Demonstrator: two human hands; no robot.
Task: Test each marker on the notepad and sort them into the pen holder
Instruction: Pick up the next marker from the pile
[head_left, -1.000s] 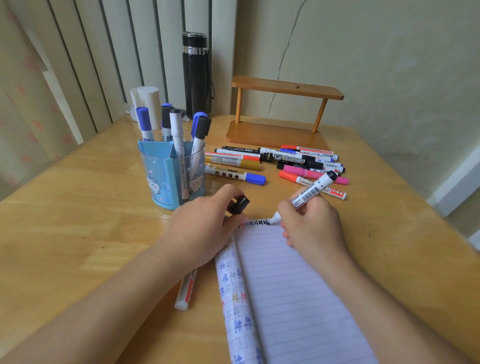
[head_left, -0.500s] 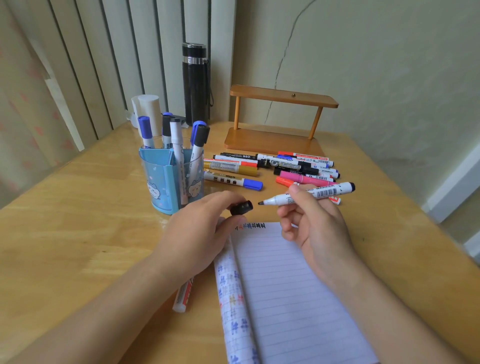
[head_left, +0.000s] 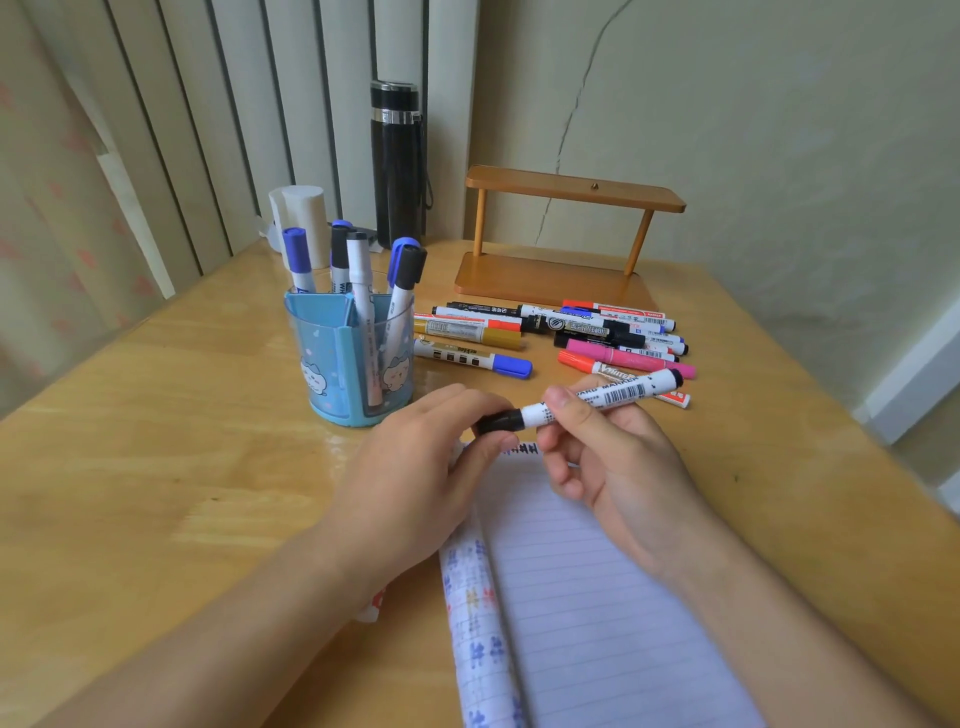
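Your right hand (head_left: 618, 462) is closed around a white whiteboard marker (head_left: 597, 399), thumb on top of the barrel and fingers curled beneath. The marker lies nearly level, its black tail end pointing to the right of the frame. Your left hand (head_left: 415, 467) is pinched on the black cap (head_left: 500, 421), thumb and forefinger together; the cap meets the marker's front end. Whether it is fully seated cannot be told.

Both hands hover just above the top edge of the lined notepad (head_left: 597, 597), which lies open at lower centre. A short row of dark test marks (head_left: 522, 449) sits at the top of the page, directly under the cap.

The surface is a light wooden table (head_left: 156, 467). The blue pen holder (head_left: 349, 358) stands left of centre, just above your left hand, with several capped markers upright in it. A loose pile of markers (head_left: 561, 338) lies right of the holder, above your right hand. One more marker (head_left: 371, 608) shows partly from under your left wrist. Toward the top of the frame stand a small wooden shelf (head_left: 566, 234), a black flask (head_left: 397, 161) and a white cylinder (head_left: 304, 213), against vertical blinds (head_left: 208, 104) and a cracked wall (head_left: 727, 104).
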